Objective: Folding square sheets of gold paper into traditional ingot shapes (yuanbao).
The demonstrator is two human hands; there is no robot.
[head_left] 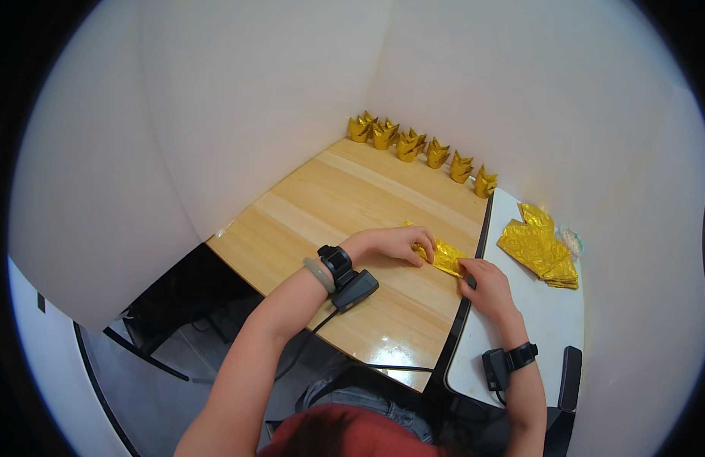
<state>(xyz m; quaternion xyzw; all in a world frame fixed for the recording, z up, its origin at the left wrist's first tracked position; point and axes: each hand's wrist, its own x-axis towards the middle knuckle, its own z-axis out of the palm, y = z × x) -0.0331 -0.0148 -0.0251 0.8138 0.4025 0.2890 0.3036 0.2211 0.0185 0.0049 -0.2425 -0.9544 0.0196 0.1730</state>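
Here, right hand (487,286) pinches crinkled gold-foil strip (448,257); left hand (403,244) touches it, grip unclear; uneven tension might tear it.

Wide fisheye head view, fairly near: looks down and forward over near edge of surface (307,206), far corners included.

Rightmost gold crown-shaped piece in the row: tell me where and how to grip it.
Grip the crown-shaped piece around its lower body, probably best from the near side: its pointed tips look easily crushed, and the wall stands close behind.
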